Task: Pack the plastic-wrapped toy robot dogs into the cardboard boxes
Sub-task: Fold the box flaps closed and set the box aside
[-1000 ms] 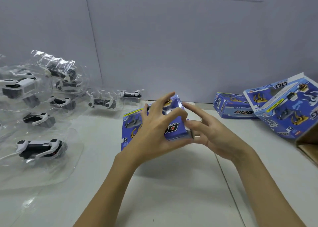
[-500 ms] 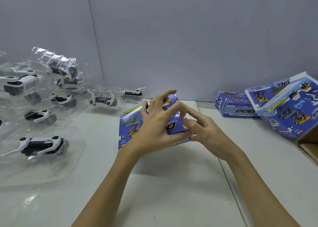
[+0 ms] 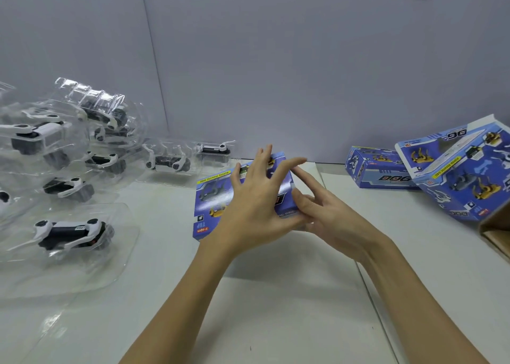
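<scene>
A blue toy-dog box (image 3: 218, 198) is held tilted above the white table (image 3: 276, 308) at the centre. My left hand (image 3: 254, 206) lies across its printed face with fingers spread and grips it, thumb at the near edge. My right hand (image 3: 328, 214) is at the box's right end, its fingertips pressing that end; its thumb is hidden. Several plastic-wrapped black-and-white robot dogs lie at the left, the nearest wrapped dog (image 3: 71, 232) on the table's left side, and a pile of wrapped dogs (image 3: 69, 143) sits behind it.
Against the wall at the right lies a closed blue box (image 3: 380, 167). A larger blue box (image 3: 469, 176) with an open flap leans on a brown carton (image 3: 496, 234) at the right edge. Two more wrapped dogs (image 3: 187, 156) lie near the wall.
The blue box has tilted and shifted slightly left in my hands. My left fingers have spread wider over its face. My right fingers have straightened at the right end.
</scene>
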Demonstrator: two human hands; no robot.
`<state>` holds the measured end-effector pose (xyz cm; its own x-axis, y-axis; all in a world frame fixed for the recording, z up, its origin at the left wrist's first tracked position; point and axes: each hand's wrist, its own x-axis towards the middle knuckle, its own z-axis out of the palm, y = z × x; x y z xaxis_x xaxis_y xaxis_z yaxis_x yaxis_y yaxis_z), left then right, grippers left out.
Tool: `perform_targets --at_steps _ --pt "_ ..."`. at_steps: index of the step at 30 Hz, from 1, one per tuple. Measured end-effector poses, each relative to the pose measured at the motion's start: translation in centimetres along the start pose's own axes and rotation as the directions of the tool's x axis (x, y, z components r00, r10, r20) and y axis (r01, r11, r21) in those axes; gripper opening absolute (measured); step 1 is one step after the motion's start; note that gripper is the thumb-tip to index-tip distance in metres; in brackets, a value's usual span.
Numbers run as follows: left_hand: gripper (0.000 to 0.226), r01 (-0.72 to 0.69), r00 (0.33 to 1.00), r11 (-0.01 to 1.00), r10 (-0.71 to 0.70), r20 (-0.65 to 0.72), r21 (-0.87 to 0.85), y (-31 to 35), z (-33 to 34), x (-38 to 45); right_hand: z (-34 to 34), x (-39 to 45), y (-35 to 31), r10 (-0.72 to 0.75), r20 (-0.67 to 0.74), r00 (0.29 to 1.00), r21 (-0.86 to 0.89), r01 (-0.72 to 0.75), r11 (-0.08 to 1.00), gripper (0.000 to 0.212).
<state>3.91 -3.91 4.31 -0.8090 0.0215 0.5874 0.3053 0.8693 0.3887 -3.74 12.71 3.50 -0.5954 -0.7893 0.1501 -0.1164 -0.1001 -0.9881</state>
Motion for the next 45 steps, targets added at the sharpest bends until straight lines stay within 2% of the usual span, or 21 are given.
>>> perform_targets --at_steps 3,5,11,14,16,19,22,27,30,33,35,36,37,38,39,40,41,43,44,45 --pt "0.079 0.013 0.997 0.99 -0.002 -0.074 0.14 1.0 0.7 -0.4 0.2 0.0 -0.2 0.053 -0.039 0.998 0.129 -0.048 0.99 0.043" --pt "0.083 0.002 0.996 0.986 0.013 -0.091 0.165 1.4 1.0 -0.6 -0.1 0.0 0.0 0.095 -0.07 0.993 0.168 -0.082 0.982 0.043" --pt "0.083 -0.004 0.999 0.996 0.009 -0.051 0.084 1.7 0.7 -0.6 0.5 0.7 1.2 0.146 -0.132 0.98 0.211 -0.116 0.971 0.05" --pt "0.081 -0.001 0.997 1.0 0.002 -0.072 0.013 1.5 0.4 -0.7 0.9 0.8 1.3 0.161 -0.135 0.978 0.202 -0.132 0.97 0.049" --pt "0.083 -0.023 0.996 1.0 0.022 -0.081 -0.014 1.4 0.5 -0.9 0.9 0.9 1.1 0.192 -0.128 0.973 0.262 -0.153 0.953 0.053" --pt "0.087 -0.092 0.993 0.996 0.093 -0.067 0.024 1.5 1.1 -1.1 0.9 1.0 1.1 0.247 -0.166 0.955 0.247 -0.202 0.948 0.064" --pt "0.086 -0.121 0.991 0.991 0.125 -0.053 0.058 1.4 1.4 -0.9 0.8 1.2 1.5 0.282 -0.233 0.931 0.221 -0.232 0.947 0.066" --pt "0.089 -0.123 0.992 0.986 0.123 0.006 0.11 0.7 1.7 -0.7 1.7 1.2 1.2 0.234 -0.299 0.925 0.257 -0.158 0.953 0.059" --pt "0.09 -0.169 0.985 0.975 0.171 -0.005 0.145 -0.2 1.6 -0.7 1.8 1.3 1.3 0.146 -0.302 0.942 0.18 -0.094 0.979 0.04" --pt "0.096 -0.174 0.978 0.945 0.198 -0.061 0.277 -1.5 0.8 -1.0 1.7 1.3 1.5 0.145 -0.45 0.881 0.131 -0.095 0.987 0.039" --pt "0.091 -0.065 0.989 0.949 0.102 -0.105 0.308 -3.0 -0.4 -1.2 0.9 1.2 1.8 0.249 -0.518 0.818 0.236 -0.143 0.961 0.045" --pt "0.084 0.038 0.992 0.976 -0.011 -0.127 0.216 -3.9 -1.0 -1.2 0.4 1.0 1.9 0.3 -0.518 0.801 0.311 -0.151 0.938 0.049" --pt "0.077 0.161 0.98 0.986 -0.156 -0.12 0.035 -4.4 -1.5 -1.2 -0.1 0.8 1.8 0.336 -0.51 0.792 0.366 -0.155 0.918 0.053" --pt "0.071 0.283 0.949 0.935 -0.305 -0.076 -0.214 -4.7 -1.8 -1.1 -0.5 0.8 1.9 0.358 -0.49 0.795 0.407 -0.154 0.9 0.056" --pt "0.07 0.38 0.903 0.803 -0.429 -0.004 -0.459 -4.7 -1.8 -1.0 -0.7 0.8 1.8 0.381 -0.468 0.798 0.452 -0.155 0.879 0.059" --pt "0.073 0.438 0.849 0.648 -0.525 0.052 -0.623 -4.6 -1.8 -0.8 -0.8 0.8 1.8 0.4 -0.455 0.796 0.48 -0.16 0.863 0.059" --pt "0.075 0.466 0.796 0.534 -0.602 0.07 -0.706 -4.5 -1.7 -0.7 -0.7 0.9 1.7 0.409 -0.454 0.791 0.467 -0.18 0.866 0.059" --pt "0.073 0.473 0.705 0.414 -0.707 0.053 -0.778 -4.7 -1.7 -0.4 -0.4 1.1 1.6 0.37 -0.477 0.797 0.254 -0.278 0.926 0.064" --pt "0.068 0.466 0.675 0.376 -0.736 0.048 -0.801 -4.8 -1.7 -0.4 -0.2 1.4 1.7 0.299 -0.508 0.807 0.097 -0.292 0.952 0.061" --pt "0.062 0.46 0.649 0.339 -0.759 0.051 -0.821 -4.9 -1.8 -0.5 0.2 1.7 1.9 0.181 -0.555 0.812 -0.042 -0.244 0.969 0.055"
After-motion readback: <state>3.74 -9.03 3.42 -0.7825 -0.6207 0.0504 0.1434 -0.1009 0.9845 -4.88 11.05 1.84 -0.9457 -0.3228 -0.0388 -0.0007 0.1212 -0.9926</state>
